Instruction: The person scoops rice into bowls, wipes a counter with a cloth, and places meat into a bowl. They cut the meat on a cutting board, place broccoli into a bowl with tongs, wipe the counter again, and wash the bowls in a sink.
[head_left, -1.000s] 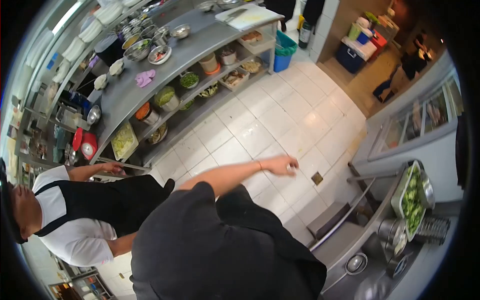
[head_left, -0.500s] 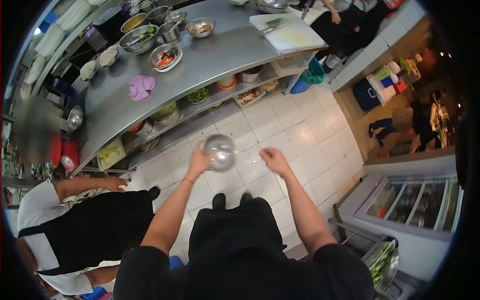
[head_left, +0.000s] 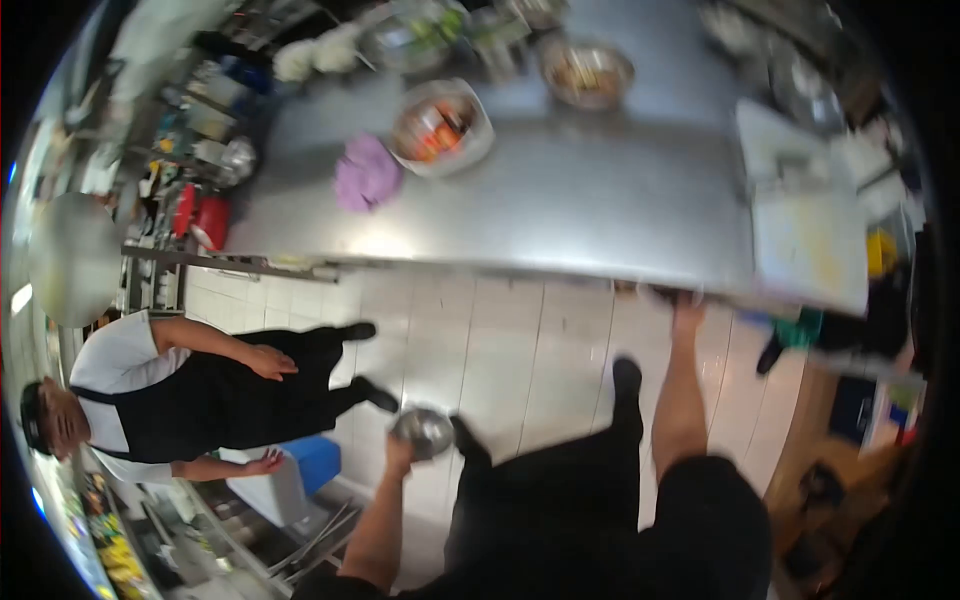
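My left hand [head_left: 398,453] grips a small metal bowl [head_left: 426,434] by its side, low over the tiled floor near my feet. My right hand [head_left: 688,312] reaches forward to the front edge of the steel counter [head_left: 590,200]. Its fingers go in under that edge, beside a blurred pale rim [head_left: 660,292], and are mostly hidden. On the counter above stand a bowl of red and orange pieces [head_left: 437,135] in a white dish and another metal bowl with brownish food [head_left: 588,75].
A person [head_left: 200,390] in a black apron stands at my left, arms held forward. Behind them is a blue and white bin [head_left: 300,475]. A purple cloth [head_left: 367,175] lies on the counter, and a white cutting board [head_left: 808,230] sits at its right end.
My view has turned and moved closer to the counter. My right hand has gone forward to the counter's edge, while the bowl in my left hand has stayed low at my left.
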